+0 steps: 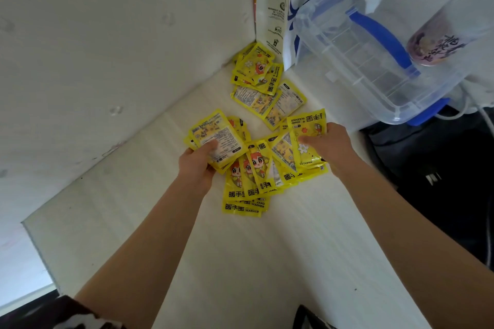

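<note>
Several yellow hand-warmer packets lie spread on a white table top [240,262]. My left hand [196,163] grips a small stack of packets [216,132], thumb on top, printed back side up. My right hand [330,145] pinches a single packet [307,132] by its edge, front side up, above a loose pile [254,179] between the two hands. Farther back, another heap of packets [258,71] sits in the corner against the wall, with two more [272,101] lying face down just in front of it.
A clear plastic storage box with a blue handle [374,61] stands at the back right beside a white printed bag [275,2]. A purple-printed pouch [433,45] lies on it. A white wall [107,48] borders the left. Dark items [441,168] are at the right.
</note>
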`<state>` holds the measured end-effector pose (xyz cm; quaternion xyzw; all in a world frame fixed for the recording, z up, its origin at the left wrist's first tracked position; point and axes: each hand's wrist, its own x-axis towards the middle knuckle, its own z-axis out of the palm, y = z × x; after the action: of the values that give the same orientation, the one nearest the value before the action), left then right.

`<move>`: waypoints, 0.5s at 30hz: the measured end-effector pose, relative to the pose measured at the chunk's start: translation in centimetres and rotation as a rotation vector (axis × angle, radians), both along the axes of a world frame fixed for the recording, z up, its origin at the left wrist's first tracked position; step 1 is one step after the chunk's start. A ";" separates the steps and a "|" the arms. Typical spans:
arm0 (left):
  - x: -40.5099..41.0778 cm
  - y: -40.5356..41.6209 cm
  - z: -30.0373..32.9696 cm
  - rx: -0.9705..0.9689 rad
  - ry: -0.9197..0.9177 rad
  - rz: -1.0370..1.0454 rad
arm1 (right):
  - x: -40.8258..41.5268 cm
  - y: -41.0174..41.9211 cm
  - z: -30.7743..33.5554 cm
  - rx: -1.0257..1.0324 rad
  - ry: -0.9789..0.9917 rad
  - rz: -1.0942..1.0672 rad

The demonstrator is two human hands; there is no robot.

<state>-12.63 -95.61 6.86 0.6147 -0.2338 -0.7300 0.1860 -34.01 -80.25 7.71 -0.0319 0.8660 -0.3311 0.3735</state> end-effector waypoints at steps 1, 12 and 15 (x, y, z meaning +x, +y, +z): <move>0.3 0.0 0.1 -0.007 0.008 0.018 | 0.0 0.3 0.0 -0.004 0.010 0.005; 3.0 -1.1 1.9 -0.125 0.133 0.190 | 0.8 3.4 0.4 -0.141 0.128 0.012; 4.1 -0.8 2.7 -0.131 0.185 0.180 | 1.3 4.1 1.3 -0.216 0.071 -0.002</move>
<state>-8.51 -96.41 9.60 0.5497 -0.2069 -0.7471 0.3112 -32.69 -76.14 9.02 -0.0829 0.8380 -0.4214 0.3368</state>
